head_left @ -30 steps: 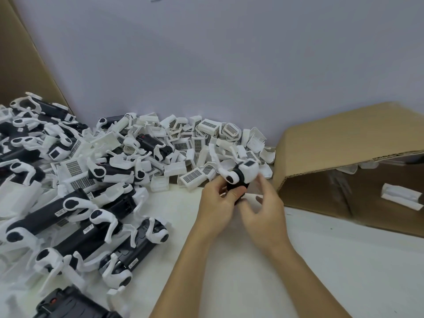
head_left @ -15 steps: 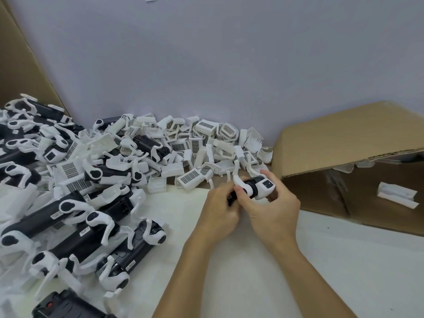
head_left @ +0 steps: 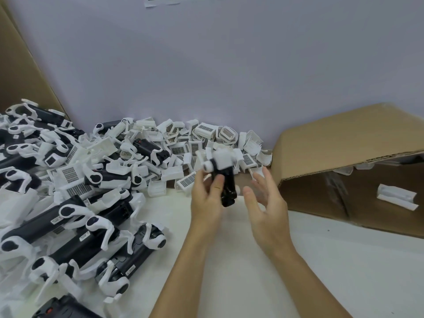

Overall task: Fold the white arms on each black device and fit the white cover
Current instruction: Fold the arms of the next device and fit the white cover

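- Far left of the cardboard box [head_left: 348,143], black devices [head_left: 68,216] lie heaped on the white worktop [head_left: 344,271], their white arms [head_left: 101,226] splayed out (so, by my reading, not yet folded).
- Nearer the box, against the wall, sits a pile of loose white covers [head_left: 174,143], some showing barcode labels.
- Just left of the box's open mouth, the left hand [head_left: 207,203] grips one black device [head_left: 226,184] upright, fingers and thumb curled round its dark body; a white cover [head_left: 223,159] sits on its top end.
- Between that device and the box, the right hand [head_left: 267,205] hovers with fingers spread and relaxed, holding nothing and not touching the device.
- Judgement: this looks like the close of one unit, cover on. The next move calls for checking the cover's seating, then putting the device aside, perhaps into the box.
- Hard to tell: the held device is motion-blurred, so whether its arms are fully folded or the cover is clicked home cannot be made out.
- Inside the box a white piece [head_left: 397,198] lies in shadow; the box's right side is cut off by the frame.
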The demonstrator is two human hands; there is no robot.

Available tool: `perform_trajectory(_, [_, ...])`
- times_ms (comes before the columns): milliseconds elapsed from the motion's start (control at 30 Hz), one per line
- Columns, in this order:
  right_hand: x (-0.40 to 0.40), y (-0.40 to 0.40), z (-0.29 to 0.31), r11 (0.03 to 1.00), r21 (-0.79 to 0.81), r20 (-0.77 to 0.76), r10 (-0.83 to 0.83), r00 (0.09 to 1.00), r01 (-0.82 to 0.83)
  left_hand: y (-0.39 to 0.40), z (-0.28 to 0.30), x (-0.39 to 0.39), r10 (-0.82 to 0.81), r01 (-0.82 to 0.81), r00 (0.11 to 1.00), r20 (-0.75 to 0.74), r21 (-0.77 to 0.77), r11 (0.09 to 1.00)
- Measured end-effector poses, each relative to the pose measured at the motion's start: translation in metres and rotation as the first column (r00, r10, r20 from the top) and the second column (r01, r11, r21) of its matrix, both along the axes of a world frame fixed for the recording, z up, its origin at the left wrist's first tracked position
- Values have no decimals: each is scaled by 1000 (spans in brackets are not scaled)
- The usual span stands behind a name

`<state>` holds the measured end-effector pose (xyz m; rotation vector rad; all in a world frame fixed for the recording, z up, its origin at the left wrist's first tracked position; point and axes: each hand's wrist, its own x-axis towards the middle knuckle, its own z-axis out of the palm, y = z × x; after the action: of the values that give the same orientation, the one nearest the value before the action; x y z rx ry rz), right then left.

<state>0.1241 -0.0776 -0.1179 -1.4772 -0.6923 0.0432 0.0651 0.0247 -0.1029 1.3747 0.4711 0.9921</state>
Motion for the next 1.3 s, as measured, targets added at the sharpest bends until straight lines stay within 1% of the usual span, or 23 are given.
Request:
perform_trajectory(33, [1, -1, -1, 1000, -7, 0, -17, 1000, 17, 3, 1, 0, 65, -60, 997, 38, -122, 991])
perform_trajectory(67, [2, -1, -3, 999, -16, -2, -35, 999, 35, 7, 3, 0, 100, -77, 992, 82, -252, 965])
perform_trajectory(133, [4, 0, -3, 998, -35, -9, -55, 998, 54, 14, 7, -1, 144, -39, 971, 190, -469, 882])
perform_trajectory(167, [4, 0, -3, 998, -42, -11, -56, 998, 56, 16, 8, -2, 164, -22, 962, 220, -533, 846])
perform_trajectory(267, [5, 2, -4, 997, -51, -13, -62, 998, 62, 19, 5, -3, 177, -6, 960, 218, -615, 788])
perform_trajectory(333, [5, 2, -5, 996, -51, -20, -71, 997, 69, 19, 6, -4, 129, 47, 969, 210, -672, 739])
perform_trajectory(400, [4, 2, -3, 996, -47, -28, -73, 997, 72, 16, 10, -6, 14, 139, 976, 217, -672, 727])
perform_trajectory(467, [4, 2, -2, 996, -39, -43, -80, 996, 78, 12, 14, -8, -95, 209, 973, 212, -618, 758])
perform_trajectory(567, [5, 2, -1, 996, -45, -73, -85, 994, 82, 9, 15, -6, -184, 295, 951, 249, -552, 780])
perform_trajectory(700, [6, 2, 0, 995, -70, -121, -83, 989, 75, 10, 12, -7, -167, 349, 928, 332, -622, 701])
perform_trajectory(733, [6, 2, 0, 995, -73, -131, -79, 988, 70, 10, 12, -8, -169, 356, 925, 340, -622, 698])
perform_trajectory(867, [5, 1, 1, 996, -93, -147, -14, 989, 0, 8, 14, -7, -190, 341, 933, 306, -579, 741])
perform_trajectory(1000, [4, 0, 5, 980, -115, -152, 146, 977, -164, 3, 16, -8, -196, 288, 953, 229, -501, 816])
perform_trajectory(1067, [4, -1, 7, 958, -99, -189, 249, 950, -271, 1, 16, -9, -205, 285, 955, 214, -475, 832])
perform_trajectory(1167, [1, 0, 9, 907, 30, -354, 403, 844, -421, 0, 17, -8, -221, 303, 948, 231, -433, 849])
perform_trajectory(1233, [-3, 4, 9, 883, 100, -426, 454, 783, -458, 0, 17, -8, -216, 298, 948, 232, -417, 859])
perform_trajectory(1300, [-7, 8, 7, 899, 104, -441, 426, 790, -426, 1, 13, -6, -189, 260, 960, 206, -411, 874])
